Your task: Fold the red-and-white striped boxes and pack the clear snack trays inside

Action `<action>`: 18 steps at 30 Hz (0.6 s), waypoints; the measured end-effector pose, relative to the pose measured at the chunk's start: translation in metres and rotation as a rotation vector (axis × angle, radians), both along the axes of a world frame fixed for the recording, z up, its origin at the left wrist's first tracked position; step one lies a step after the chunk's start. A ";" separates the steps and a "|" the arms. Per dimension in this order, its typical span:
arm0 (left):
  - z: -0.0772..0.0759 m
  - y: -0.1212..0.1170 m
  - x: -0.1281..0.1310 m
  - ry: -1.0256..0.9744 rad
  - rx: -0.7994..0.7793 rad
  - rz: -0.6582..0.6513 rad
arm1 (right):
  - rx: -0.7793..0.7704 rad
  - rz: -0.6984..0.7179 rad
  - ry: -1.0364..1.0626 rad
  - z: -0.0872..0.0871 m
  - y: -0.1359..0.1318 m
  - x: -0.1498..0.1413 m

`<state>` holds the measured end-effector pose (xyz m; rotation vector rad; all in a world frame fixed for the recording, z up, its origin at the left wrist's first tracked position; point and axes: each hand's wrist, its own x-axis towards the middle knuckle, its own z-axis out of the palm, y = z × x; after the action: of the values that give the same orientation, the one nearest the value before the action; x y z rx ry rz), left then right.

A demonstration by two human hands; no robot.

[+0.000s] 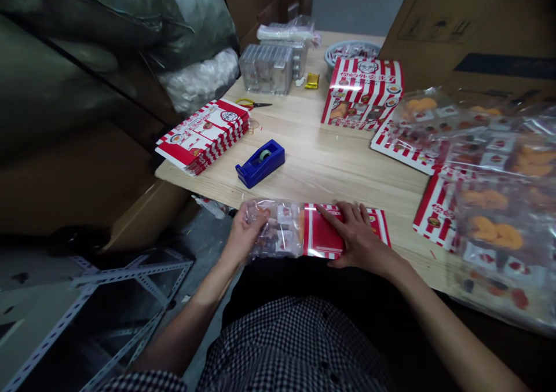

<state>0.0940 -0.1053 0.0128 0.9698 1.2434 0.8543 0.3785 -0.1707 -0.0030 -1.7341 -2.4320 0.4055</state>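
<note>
Printed card (324,233): red and white stripes. Plastic bag (275,230): clear. Tape dispenser (260,163): blue. Shirt (295,345): black-and-white gingham.

Worn: black-and-white gingham shirt (291,345), dark buttons (325,345), dark lower garment (304,279); checked sleeves (143,380) stop well short of the left hand (247,230) and right hand (360,235), both bare.

Glossy clear plastic wrap (273,230) meets glossy printed card (324,233) on a smooth wood-grain tabletop (330,160).
</note>
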 end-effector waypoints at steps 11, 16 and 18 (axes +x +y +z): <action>0.003 -0.010 -0.041 -0.087 -0.049 0.005 | 0.020 0.021 0.020 -0.002 -0.002 0.002; 0.016 -0.014 -0.013 -0.122 0.050 -0.001 | 0.045 -0.010 0.092 0.009 -0.003 -0.013; 0.019 -0.014 0.002 -0.108 0.087 -0.064 | 0.056 -0.059 0.149 0.015 -0.005 -0.021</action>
<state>0.0957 -0.1195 0.0316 1.0143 1.0849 0.9046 0.3574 -0.1752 0.0121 -1.6842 -2.2619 0.4388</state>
